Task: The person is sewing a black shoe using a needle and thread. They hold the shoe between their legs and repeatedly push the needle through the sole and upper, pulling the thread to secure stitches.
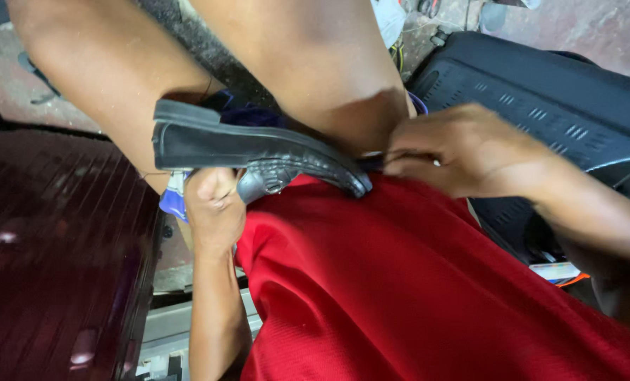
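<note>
black shoe | resting on left hand | right hand at toe

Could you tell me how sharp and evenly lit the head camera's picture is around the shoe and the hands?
In the head view the black shoe is fairly sharp; the right hand at its toe looks slightly soft; the left hand under it sits in shade; small glare spots dot the dark red surface; the knees at the top loom large, stretched by closeness.
</note>
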